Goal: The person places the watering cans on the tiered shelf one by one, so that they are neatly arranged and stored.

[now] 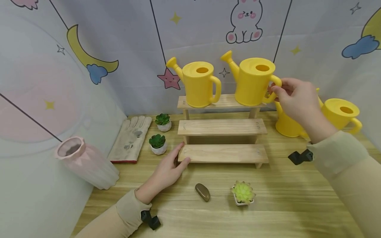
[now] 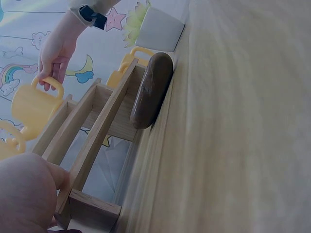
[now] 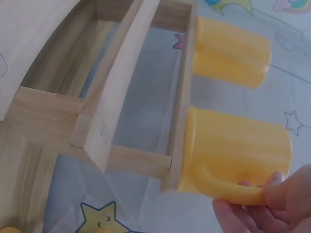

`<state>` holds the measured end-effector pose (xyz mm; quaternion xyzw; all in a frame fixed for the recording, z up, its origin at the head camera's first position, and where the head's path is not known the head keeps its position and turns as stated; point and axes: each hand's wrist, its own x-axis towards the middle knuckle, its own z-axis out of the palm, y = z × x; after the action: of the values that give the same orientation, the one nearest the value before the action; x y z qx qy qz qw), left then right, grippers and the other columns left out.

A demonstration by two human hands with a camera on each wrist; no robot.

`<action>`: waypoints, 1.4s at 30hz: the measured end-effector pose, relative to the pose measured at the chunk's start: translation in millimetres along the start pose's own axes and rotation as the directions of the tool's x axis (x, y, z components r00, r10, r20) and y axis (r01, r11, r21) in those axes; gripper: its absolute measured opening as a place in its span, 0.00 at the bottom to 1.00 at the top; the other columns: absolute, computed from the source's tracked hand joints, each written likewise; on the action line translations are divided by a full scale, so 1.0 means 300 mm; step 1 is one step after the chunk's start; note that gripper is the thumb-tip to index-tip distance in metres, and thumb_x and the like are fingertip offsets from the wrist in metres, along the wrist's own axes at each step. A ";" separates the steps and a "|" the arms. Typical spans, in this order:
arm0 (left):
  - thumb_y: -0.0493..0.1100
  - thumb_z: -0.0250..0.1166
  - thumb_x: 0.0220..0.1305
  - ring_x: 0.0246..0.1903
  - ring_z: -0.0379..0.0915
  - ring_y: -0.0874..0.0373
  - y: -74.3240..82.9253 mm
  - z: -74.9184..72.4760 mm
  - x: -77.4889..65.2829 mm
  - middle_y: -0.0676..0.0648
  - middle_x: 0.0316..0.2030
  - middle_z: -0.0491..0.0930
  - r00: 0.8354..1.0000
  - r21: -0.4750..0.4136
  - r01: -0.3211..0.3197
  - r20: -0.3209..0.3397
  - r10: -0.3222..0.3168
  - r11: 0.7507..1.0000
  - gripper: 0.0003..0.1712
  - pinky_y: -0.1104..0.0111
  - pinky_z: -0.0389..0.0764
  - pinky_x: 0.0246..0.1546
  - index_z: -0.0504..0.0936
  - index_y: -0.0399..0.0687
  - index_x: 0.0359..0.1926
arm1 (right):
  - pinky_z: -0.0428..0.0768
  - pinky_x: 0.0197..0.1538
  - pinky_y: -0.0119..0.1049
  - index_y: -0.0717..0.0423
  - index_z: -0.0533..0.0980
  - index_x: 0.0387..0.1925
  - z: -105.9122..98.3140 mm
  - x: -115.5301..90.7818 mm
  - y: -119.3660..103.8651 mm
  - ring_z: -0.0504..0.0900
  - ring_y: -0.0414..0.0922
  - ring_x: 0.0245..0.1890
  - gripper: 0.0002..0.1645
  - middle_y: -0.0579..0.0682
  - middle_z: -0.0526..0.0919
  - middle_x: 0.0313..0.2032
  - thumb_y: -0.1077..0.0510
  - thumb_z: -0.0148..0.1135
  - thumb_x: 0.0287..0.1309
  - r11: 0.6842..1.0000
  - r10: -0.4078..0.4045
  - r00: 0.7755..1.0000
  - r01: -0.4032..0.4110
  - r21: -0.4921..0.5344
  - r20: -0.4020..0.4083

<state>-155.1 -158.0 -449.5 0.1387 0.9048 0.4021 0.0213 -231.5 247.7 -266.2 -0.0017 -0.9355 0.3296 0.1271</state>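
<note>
My right hand [image 1: 300,96] pinches the handle of a yellow watering can [image 1: 253,82] that stands on the top step of a three-step wooden plant stand [image 1: 221,153]. In the right wrist view, the thumb and fingers close around that handle [image 3: 233,191]. To its left on the same step stands a second yellow watering can [image 1: 197,86], spout pointing left. Down at the lowest step, my left hand [image 1: 165,172] grips the left end of the board, thumb at the front edge and fingers at the end. The left wrist view shows part of this hand [image 2: 29,191] against the stand.
Two more yellow watering cans [image 1: 340,110] stand on the table to the right, one partly behind my right arm. A brown stone [image 1: 202,192] and a pale green succulent [image 1: 243,192] lie in front. Leftward are two small potted succulents [image 1: 158,145], a glove [image 1: 130,140] and a pink-white vase [image 1: 90,165].
</note>
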 end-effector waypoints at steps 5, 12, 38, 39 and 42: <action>0.69 0.56 0.72 0.76 0.59 0.52 0.004 -0.002 -0.001 0.49 0.78 0.62 1.000 0.001 0.000 0.000 0.000 1.000 0.43 0.51 0.68 0.72 0.54 0.66 0.81 | 0.86 0.47 0.31 0.51 0.71 0.71 0.001 0.016 -0.016 0.85 0.54 0.56 0.35 0.54 0.82 0.64 0.37 0.48 0.75 1.000 0.008 1.000 -0.008 0.002 0.026; 0.69 0.57 0.72 0.77 0.58 0.52 0.007 -0.007 -0.004 0.49 0.78 0.61 1.000 -0.007 0.005 0.005 -0.005 1.000 0.44 0.51 0.67 0.73 0.54 0.64 0.81 | 0.80 0.40 0.24 0.50 0.70 0.72 0.011 0.027 -0.031 0.83 0.53 0.56 0.37 0.54 0.81 0.65 0.34 0.47 0.73 1.000 0.025 0.999 -0.024 -0.012 0.043; 0.70 0.56 0.72 0.77 0.57 0.54 0.007 -0.003 -0.003 0.51 0.78 0.61 1.000 0.015 0.019 0.009 -0.019 1.000 0.43 0.52 0.66 0.74 0.54 0.66 0.81 | 0.80 0.43 0.25 0.47 0.70 0.72 0.035 0.018 -0.024 0.81 0.50 0.56 0.37 0.53 0.81 0.64 0.32 0.45 0.73 0.999 0.022 1.000 -0.021 0.033 -0.012; 0.70 0.56 0.72 0.77 0.57 0.54 0.007 -0.003 -0.002 0.51 0.78 0.60 1.000 0.015 0.019 0.010 -0.019 1.000 0.43 0.52 0.66 0.74 0.54 0.66 0.81 | 0.81 0.45 0.29 0.47 0.69 0.73 0.035 0.018 -0.022 0.81 0.51 0.57 0.38 0.53 0.80 0.64 0.31 0.45 0.73 0.999 0.026 1.000 -0.025 0.038 -0.007; 0.70 0.56 0.72 0.77 0.57 0.54 0.010 -0.004 -0.003 0.51 0.78 0.60 1.000 0.013 0.025 0.011 -0.026 1.000 0.43 0.53 0.66 0.75 0.54 0.66 0.81 | 0.83 0.56 0.44 0.48 0.64 0.76 0.033 0.014 -0.014 0.78 0.55 0.62 0.42 0.56 0.77 0.67 0.29 0.44 0.72 0.998 0.032 0.999 -0.032 0.051 0.001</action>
<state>-153.8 -157.2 -446.6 0.1295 0.9090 0.3950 0.0306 -237.6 238.6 -270.1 -0.0133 -0.9267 0.3554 0.1217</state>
